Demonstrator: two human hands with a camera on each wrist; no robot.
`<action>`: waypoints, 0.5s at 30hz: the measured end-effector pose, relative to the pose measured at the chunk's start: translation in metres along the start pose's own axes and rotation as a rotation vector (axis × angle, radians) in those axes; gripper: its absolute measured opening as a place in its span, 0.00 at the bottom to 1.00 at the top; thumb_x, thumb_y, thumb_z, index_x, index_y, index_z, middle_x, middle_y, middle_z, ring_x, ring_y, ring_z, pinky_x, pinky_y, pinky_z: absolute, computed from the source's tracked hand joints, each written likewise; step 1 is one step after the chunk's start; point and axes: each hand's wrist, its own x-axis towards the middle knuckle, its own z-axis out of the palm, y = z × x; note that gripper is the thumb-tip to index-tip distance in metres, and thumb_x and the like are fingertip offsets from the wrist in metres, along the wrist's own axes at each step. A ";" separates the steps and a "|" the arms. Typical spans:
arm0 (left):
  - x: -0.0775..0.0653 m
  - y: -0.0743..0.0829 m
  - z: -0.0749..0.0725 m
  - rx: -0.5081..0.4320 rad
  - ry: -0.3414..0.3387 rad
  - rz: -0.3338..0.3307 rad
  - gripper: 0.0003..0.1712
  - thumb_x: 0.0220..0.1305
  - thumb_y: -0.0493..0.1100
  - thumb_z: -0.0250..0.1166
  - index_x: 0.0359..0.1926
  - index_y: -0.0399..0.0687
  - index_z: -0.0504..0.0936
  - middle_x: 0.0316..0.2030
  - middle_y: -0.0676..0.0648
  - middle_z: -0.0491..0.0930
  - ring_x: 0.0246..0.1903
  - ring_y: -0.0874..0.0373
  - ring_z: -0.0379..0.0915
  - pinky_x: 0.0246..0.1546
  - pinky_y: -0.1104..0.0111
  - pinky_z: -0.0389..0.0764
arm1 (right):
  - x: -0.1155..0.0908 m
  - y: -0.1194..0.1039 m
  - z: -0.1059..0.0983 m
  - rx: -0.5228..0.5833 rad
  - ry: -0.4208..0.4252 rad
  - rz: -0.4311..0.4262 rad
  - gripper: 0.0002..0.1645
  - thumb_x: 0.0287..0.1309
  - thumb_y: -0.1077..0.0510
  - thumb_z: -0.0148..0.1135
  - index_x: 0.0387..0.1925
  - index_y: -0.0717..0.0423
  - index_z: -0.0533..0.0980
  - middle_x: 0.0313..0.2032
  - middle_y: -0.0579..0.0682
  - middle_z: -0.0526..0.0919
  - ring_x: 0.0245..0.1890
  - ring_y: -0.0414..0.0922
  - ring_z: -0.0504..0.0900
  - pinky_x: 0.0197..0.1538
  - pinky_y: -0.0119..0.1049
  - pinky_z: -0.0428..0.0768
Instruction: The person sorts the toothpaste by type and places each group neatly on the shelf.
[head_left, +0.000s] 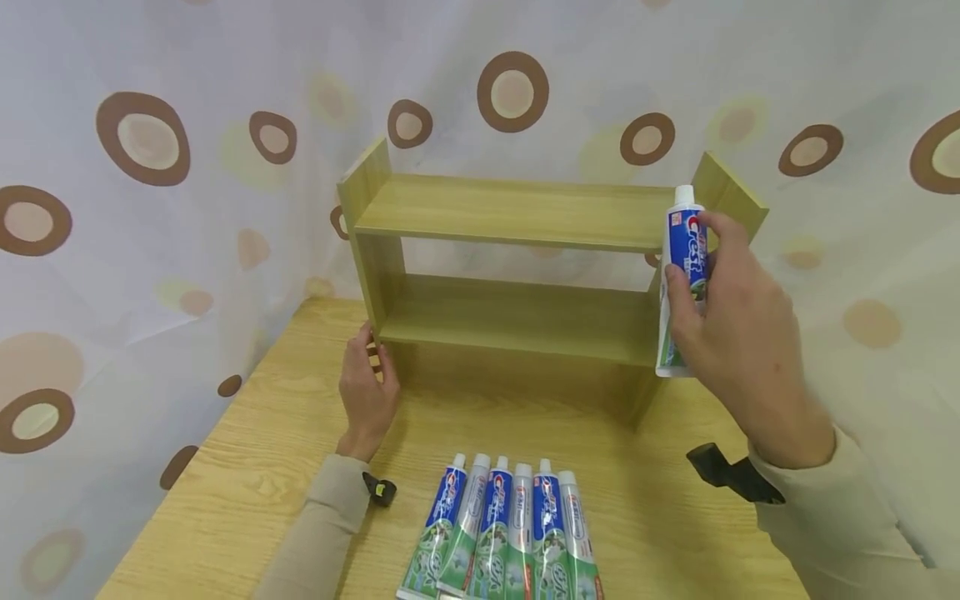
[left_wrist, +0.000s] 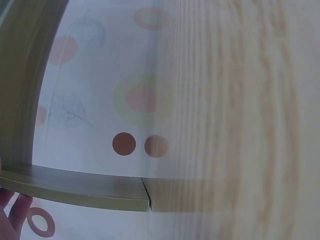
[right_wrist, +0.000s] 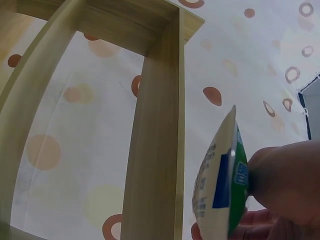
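My right hand (head_left: 750, 333) holds a blue, white and green Crest toothpaste tube (head_left: 686, 250), cap up, in front of the right end of a wooden shelf (head_left: 517, 212). In the right wrist view the flat end of the toothpaste tube (right_wrist: 217, 185) faces the camera, with the shelf's boards (right_wrist: 155, 135) to its left. Low on the shelf's left side panel, my left hand (head_left: 369, 392) grips the edge between thumb and fingers. Only its fingertips (left_wrist: 19, 212) show in the left wrist view, against the side panel's edge.
Several toothpaste tubes (head_left: 495, 525), blue ones alternating with silver ones, lie side by side on the wooden table (head_left: 247, 467), caps toward the shelf. Behind the shelf hangs a pale curtain (head_left: 577, 50) with brown ring patterns.
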 end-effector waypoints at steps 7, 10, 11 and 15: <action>-0.003 0.000 -0.003 0.020 -0.001 0.020 0.24 0.73 0.27 0.63 0.67 0.29 0.74 0.47 0.29 0.82 0.39 0.37 0.88 0.28 0.53 0.92 | 0.011 -0.001 -0.003 -0.013 -0.041 0.002 0.37 0.78 0.56 0.59 0.80 0.67 0.61 0.54 0.77 0.82 0.38 0.73 0.85 0.38 0.72 0.86; -0.003 0.000 -0.003 0.023 -0.006 0.028 0.24 0.74 0.27 0.62 0.68 0.29 0.74 0.47 0.29 0.82 0.39 0.37 0.88 0.28 0.53 0.92 | 0.019 0.000 -0.003 -0.021 -0.048 -0.005 0.37 0.79 0.56 0.58 0.79 0.68 0.61 0.54 0.77 0.82 0.38 0.74 0.85 0.38 0.72 0.86; -0.004 0.000 -0.003 0.021 -0.006 0.027 0.23 0.74 0.27 0.62 0.68 0.29 0.74 0.47 0.29 0.82 0.39 0.37 0.88 0.28 0.53 0.92 | 0.022 0.001 -0.003 -0.020 -0.055 -0.003 0.37 0.79 0.56 0.58 0.80 0.68 0.60 0.54 0.77 0.81 0.39 0.74 0.85 0.39 0.73 0.86; -0.005 -0.001 -0.002 0.016 0.001 0.014 0.22 0.75 0.29 0.61 0.68 0.29 0.74 0.47 0.29 0.83 0.39 0.38 0.88 0.28 0.52 0.92 | 0.033 0.003 -0.001 -0.027 -0.087 -0.001 0.37 0.79 0.55 0.56 0.80 0.68 0.60 0.55 0.77 0.80 0.41 0.75 0.85 0.41 0.74 0.86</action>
